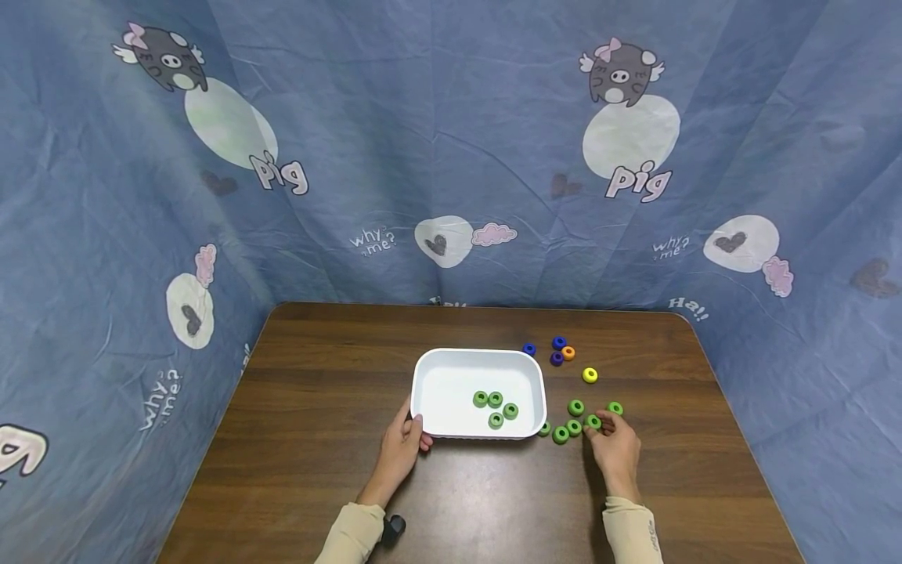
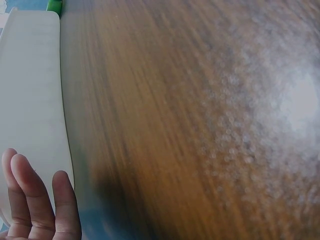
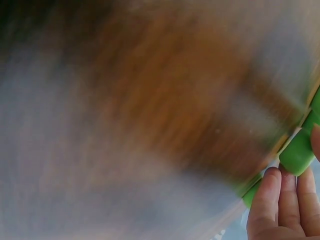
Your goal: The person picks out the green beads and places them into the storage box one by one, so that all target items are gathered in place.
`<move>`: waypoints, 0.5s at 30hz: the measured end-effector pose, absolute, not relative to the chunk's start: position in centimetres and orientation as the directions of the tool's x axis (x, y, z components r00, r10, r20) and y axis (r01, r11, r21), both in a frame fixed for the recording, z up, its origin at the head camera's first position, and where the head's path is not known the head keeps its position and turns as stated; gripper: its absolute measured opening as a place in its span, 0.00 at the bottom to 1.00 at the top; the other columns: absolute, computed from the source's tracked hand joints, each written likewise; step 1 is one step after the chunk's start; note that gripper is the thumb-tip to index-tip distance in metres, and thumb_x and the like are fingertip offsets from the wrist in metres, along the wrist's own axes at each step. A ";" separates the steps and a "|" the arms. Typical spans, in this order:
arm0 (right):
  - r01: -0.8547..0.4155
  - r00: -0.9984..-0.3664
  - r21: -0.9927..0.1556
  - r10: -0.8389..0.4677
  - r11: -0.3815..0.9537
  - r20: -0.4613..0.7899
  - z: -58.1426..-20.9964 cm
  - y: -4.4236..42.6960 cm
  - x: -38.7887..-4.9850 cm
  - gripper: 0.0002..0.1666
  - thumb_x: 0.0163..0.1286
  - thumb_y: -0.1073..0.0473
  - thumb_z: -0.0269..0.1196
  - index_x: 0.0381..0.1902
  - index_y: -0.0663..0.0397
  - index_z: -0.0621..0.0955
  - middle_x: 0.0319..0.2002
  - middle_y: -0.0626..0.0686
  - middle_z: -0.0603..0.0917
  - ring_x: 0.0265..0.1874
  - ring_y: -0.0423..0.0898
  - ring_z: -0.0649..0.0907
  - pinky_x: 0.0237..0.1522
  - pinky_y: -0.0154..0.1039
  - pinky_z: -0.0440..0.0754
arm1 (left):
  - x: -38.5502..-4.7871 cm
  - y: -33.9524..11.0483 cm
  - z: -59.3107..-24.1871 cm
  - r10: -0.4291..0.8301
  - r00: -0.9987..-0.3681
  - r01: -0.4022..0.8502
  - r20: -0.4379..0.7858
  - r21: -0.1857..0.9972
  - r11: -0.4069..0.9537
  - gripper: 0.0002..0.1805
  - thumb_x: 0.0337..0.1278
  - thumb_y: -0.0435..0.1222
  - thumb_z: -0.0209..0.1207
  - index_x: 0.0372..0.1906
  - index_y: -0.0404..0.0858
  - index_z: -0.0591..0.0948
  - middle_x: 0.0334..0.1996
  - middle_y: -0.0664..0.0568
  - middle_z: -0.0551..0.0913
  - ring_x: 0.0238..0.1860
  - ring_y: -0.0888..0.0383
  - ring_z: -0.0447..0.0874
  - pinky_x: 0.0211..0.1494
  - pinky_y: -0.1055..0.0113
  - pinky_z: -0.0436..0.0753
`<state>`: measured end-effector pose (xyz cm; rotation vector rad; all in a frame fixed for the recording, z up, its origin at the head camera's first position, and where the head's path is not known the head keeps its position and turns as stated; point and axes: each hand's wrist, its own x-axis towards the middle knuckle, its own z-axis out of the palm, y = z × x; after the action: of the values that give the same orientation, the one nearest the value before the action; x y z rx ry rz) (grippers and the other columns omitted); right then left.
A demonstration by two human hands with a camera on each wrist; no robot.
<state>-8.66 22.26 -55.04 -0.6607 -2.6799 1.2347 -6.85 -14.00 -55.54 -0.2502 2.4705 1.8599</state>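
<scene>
Wooden table [image 1: 493, 501] bears a yellow ring [image 1: 589, 381] beyond the green ring [image 1: 593, 417] right hand [image 1: 615, 448] pinches, left hand [image 1: 400, 450] gripping tray [image 1: 444, 392].

Tray [image 1: 451, 376]: plain white
Rings in tray [image 1: 510, 416]: all green
Near rings right of tray [image 1: 574, 433]: green
Far rings right of tray [image 1: 589, 381]: two blue, one dark violet-blue, one orange, one yellow
Tabletop [image 1: 310, 439]: brown, streaked wood grain
Sleeves [image 1: 629, 529]: cream, dark lettering on the right one
Cloth behind [image 1: 465, 141]: blue, printed with grey pigs, pale ovals, grey hearts, pink clouds, whitish lettering
</scene>
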 end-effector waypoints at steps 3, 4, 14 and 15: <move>0.338 -0.896 -0.748 0.440 0.572 -0.069 -55.0 22.3 -8.6 0.21 0.62 0.66 0.68 0.53 0.65 0.82 0.49 0.69 0.85 0.50 0.64 0.84 0.52 0.58 0.81 | -6.9 -14.0 -55.6 -0.103 -0.986 -0.156 -0.132 0.950 0.270 0.31 0.76 0.34 0.48 0.78 0.33 0.57 0.23 0.43 0.85 0.22 0.63 0.79 0.28 0.72 0.79; 0.340 -0.894 -0.747 0.442 0.572 -0.069 -55.0 22.3 -8.6 0.21 0.62 0.66 0.68 0.53 0.64 0.82 0.49 0.68 0.85 0.50 0.63 0.84 0.53 0.57 0.81 | -6.9 -14.0 -55.7 -0.104 -0.986 -0.156 -0.132 0.950 0.271 0.31 0.76 0.33 0.48 0.78 0.32 0.57 0.23 0.42 0.85 0.22 0.63 0.79 0.28 0.72 0.79; 0.305 -0.899 -0.755 0.437 0.580 -0.028 -54.0 22.4 -8.5 0.21 0.61 0.65 0.68 0.53 0.64 0.83 0.49 0.69 0.86 0.49 0.63 0.85 0.53 0.57 0.82 | -7.0 -13.8 -55.6 -0.108 -0.985 -0.158 -0.133 0.949 0.272 0.31 0.76 0.32 0.47 0.77 0.29 0.56 0.24 0.39 0.85 0.22 0.59 0.80 0.28 0.70 0.80; 0.297 -0.900 -0.759 0.436 0.580 -0.019 -53.7 22.4 -8.6 0.21 0.61 0.65 0.68 0.53 0.64 0.83 0.49 0.68 0.86 0.49 0.63 0.86 0.53 0.56 0.82 | -7.0 -13.9 -55.7 -0.109 -0.985 -0.161 -0.136 0.950 0.269 0.31 0.76 0.33 0.48 0.78 0.30 0.56 0.24 0.40 0.85 0.22 0.59 0.80 0.28 0.70 0.80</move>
<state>-8.56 22.38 -53.67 -0.6184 -2.6383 1.2194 -7.01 -13.86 -55.67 -0.2628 2.4680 1.8549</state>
